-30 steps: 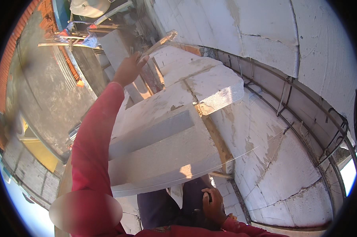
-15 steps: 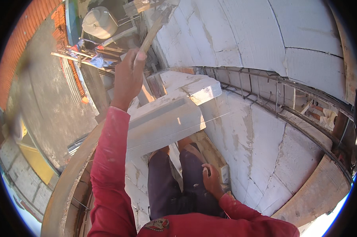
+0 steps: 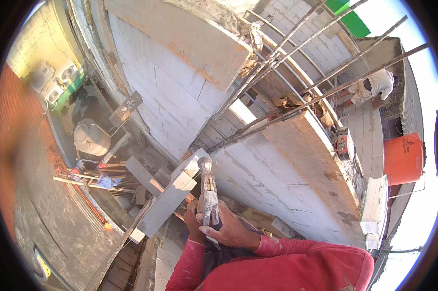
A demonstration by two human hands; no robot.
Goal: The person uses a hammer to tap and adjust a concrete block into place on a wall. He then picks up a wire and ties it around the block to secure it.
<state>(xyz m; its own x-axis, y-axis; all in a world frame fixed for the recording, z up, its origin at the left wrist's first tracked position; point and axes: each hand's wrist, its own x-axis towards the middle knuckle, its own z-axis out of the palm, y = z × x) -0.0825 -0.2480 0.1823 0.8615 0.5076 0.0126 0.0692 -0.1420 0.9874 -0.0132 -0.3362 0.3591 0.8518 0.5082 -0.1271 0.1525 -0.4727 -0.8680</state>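
A claw hammer (image 3: pixel 208 191), its metal head caked in pale plaster, is between my two hands close in front of my body. My right hand (image 3: pixel 231 228) is closed about it from the right, thumb near the claw. From the left, my left hand (image 3: pixel 194 223) closes against it, with its fingers partly hidden behind the hammer head. The handle is mostly out of sight beneath the hands. Just beyond the hammer lies a grey concrete beam or long block (image 3: pixel 165 206), reaching toward the lower left.
White block walls (image 3: pixel 277 169) rise ahead and right, with steel bars (image 3: pixel 320 77) sticking out above. A person (image 3: pixel 376 87) in pale clothes bends at the far right, near an orange tank (image 3: pixel 403 157). Down left are a white bucket-like tank (image 3: pixel 91 138) and wooden sticks (image 3: pixel 90 180).
My left hand has come down from its raised reach with a wooden stick-like piece to my body. My right hand has left my thigh and joined it at the hammer. The view has swung right.
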